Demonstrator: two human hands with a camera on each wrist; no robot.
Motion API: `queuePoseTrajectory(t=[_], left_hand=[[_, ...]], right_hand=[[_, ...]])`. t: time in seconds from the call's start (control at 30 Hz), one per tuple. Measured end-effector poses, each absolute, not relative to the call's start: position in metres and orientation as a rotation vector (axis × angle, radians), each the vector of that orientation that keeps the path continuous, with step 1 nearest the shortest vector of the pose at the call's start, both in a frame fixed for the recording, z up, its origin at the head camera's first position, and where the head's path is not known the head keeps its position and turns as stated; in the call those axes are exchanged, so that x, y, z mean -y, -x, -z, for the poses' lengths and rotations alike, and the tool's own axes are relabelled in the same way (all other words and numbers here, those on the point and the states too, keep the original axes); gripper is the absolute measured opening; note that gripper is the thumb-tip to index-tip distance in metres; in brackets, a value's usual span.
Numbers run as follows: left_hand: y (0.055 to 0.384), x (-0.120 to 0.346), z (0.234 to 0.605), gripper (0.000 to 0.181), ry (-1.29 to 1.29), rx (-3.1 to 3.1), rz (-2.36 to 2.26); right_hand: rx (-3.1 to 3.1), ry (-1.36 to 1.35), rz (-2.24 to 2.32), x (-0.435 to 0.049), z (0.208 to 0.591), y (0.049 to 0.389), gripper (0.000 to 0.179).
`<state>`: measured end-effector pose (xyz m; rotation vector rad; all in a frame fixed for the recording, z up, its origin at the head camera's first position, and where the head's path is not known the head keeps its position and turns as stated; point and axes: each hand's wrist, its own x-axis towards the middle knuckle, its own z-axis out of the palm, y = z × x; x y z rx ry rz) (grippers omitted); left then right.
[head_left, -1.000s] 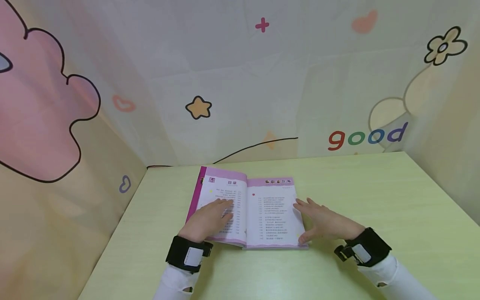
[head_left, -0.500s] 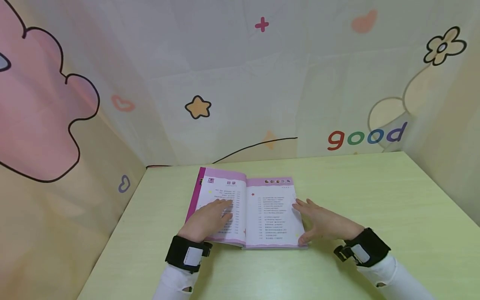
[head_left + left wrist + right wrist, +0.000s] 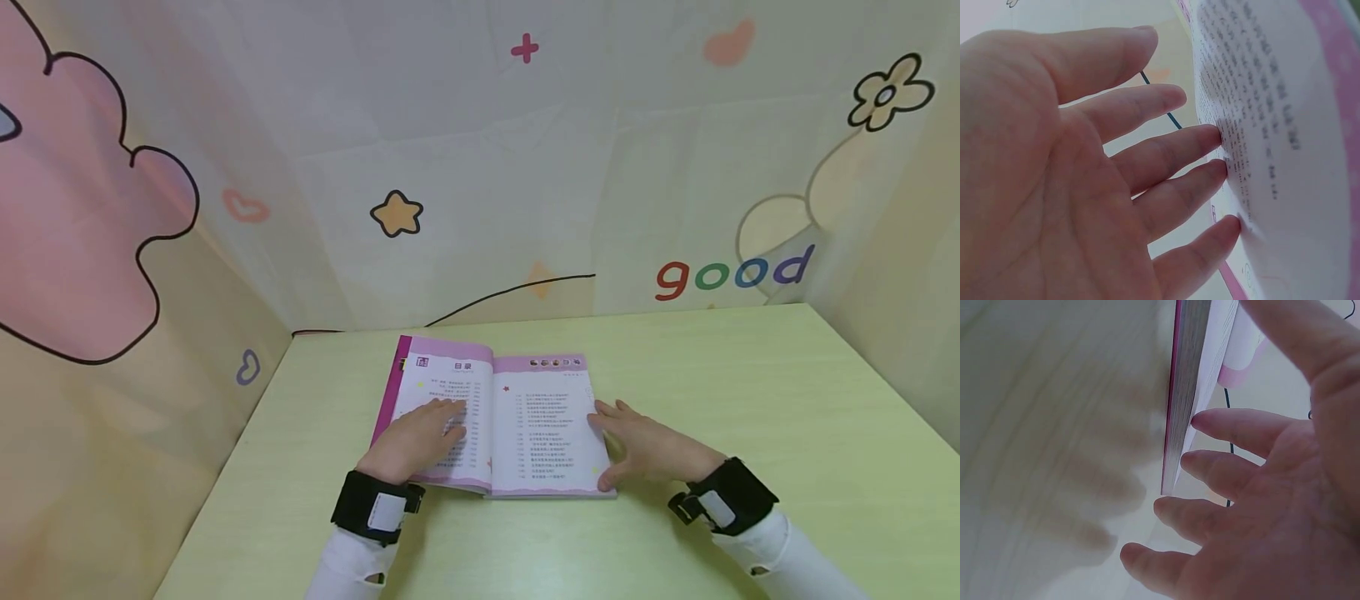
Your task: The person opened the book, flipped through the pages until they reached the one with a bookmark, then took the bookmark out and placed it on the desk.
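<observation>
An open book (image 3: 543, 433) with white pages, lilac borders and a magenta cover edge lies on the table. My left hand (image 3: 416, 437) rests on its left page with fingers spread; in the left wrist view several fingertips of the left hand (image 3: 1116, 169) touch the printed page (image 3: 1260, 125). At the book's right edge is my right hand (image 3: 648, 446), thumb near the lower corner. The right wrist view shows the right hand (image 3: 1254, 487) with spread fingers, some at the edge of the page block (image 3: 1191, 381), others beyond it.
The pale wooden table (image 3: 750, 383) extends around the book. A cloth backdrop (image 3: 487, 183) printed with a star, hearts and the word "good" stands behind and at the sides. Each wrist wears a black strap (image 3: 742, 496) over a white sleeve.
My right hand shifts very slightly at the book's right edge. The left hand and the book stay in place.
</observation>
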<state>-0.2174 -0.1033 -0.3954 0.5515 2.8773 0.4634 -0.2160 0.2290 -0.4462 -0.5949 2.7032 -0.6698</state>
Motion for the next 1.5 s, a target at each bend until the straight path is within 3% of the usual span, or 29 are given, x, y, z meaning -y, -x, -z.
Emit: queuePoseTrajectory(t=[1.5], left_hand=[[0.224,0.103,0.405,0.049,-0.537,-2.865,-0.442]], right_hand=[[-2.749,0.621,0.693,-0.229,0.444,0.212,0.099]])
